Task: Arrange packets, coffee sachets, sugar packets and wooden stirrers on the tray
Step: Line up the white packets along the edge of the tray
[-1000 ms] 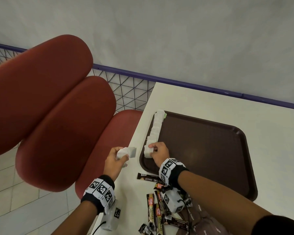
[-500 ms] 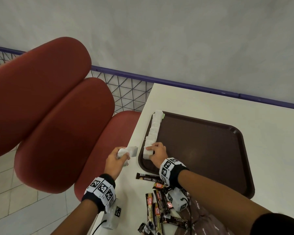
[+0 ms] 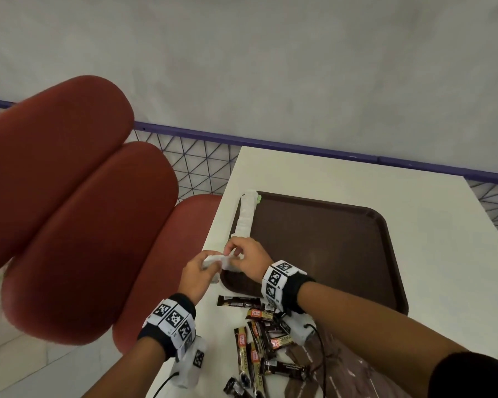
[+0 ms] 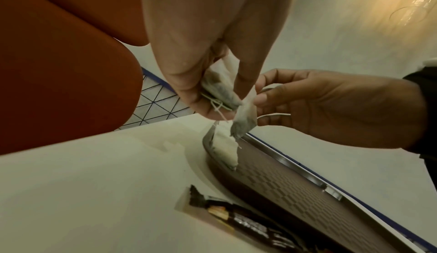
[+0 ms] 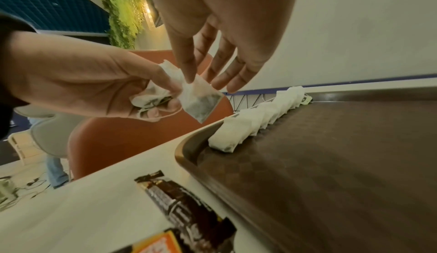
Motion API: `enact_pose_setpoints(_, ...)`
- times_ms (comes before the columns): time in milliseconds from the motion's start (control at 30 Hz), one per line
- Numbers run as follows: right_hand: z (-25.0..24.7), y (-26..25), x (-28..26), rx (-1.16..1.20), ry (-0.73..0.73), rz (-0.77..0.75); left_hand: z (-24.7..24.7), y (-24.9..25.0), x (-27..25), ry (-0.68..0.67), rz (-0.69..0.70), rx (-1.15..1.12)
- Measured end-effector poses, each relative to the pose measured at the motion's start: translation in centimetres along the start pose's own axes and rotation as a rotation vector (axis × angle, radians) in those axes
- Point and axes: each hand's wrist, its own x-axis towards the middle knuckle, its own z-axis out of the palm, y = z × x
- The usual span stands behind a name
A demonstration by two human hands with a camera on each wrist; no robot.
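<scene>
A brown tray (image 3: 322, 248) lies on the white table, with a row of white tea bags (image 3: 246, 216) along its left rim. Just off the tray's near-left corner my left hand (image 3: 210, 264) grips a small bunch of tea bags (image 4: 220, 90). My right hand (image 3: 232, 255) meets it and pinches one tea bag (image 5: 201, 102) at the edge of that bunch, between thumb and fingers. That bag hangs above the near end of the row (image 5: 227, 139). Coffee sachets (image 3: 259, 340) lie loose on the table near my wrists.
One dark sachet (image 3: 237, 300) lies right by the tray's near rim. Red cushioned seats (image 3: 69, 211) stand left of the table edge. A purple rail with wire mesh (image 3: 202, 168) runs behind. A patterned brown bag (image 3: 328, 377) lies under my right forearm.
My right hand has left the near end of the row and come to my left hand, now pinching a bag there. My left hand has shifted right, towards the tray's corner.
</scene>
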Motion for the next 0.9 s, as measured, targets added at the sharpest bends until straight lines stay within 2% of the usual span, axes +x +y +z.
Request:
enact_pose_setpoints(200,-0.5,0.5,-0.3,-0.047,0.070,0.030,0.2,0.6,-0.2,0.007,0.013,-0.025)
enact_pose_setpoints(433,-1.7,2.2,-0.7,-0.067,0.204,0.115,-0.5,-0.1,0.0,0.151,-0.091,-0.094)
enact_pose_setpoints(633,-1.8,2.8,-0.7,-0.009,0.213,0.148,-0.6,-0.4,0.2,0.127,-0.115,-0.078)
enact_pose_setpoints(767,-1.7,3.3,-1.1,0.049,0.168,0.140,-0.6,-0.5,-0.1,0.022,-0.149,-0.095)
enact_pose_setpoints(900,-1.3,3.7,-1.2,0.202,0.132,0.111,-0.1,0.1,-0.6,-0.034,-0.069,0.053)
